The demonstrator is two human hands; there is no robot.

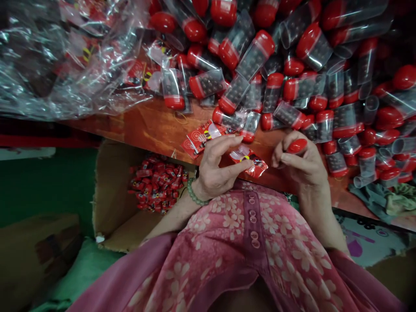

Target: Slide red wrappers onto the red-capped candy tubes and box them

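Note:
My left hand (219, 167) lies at the table's front edge with thumb and forefinger spread. Its thumb rests over a glossy red printed packet (256, 168), without a grip on it. More red printed packets (203, 136) lie flat just beyond the same hand. My right hand (303, 162) is closed around a glossy red cap (297, 146); whatever joins the cap is hidden by the palm and fingers. Close beyond both hands lie clear plastic tubes with red caps, such as one tube (287, 115), many filled with small dark balls.
The tubes form a heap (302, 86) across the back and right of the brown table (139, 125). Clear plastic bags (97, 86) cover the back left. Below the left edge, a cardboard box (113, 182) holds red wrapped pieces (156, 184). Crumpled cloth (386, 199) lies at right.

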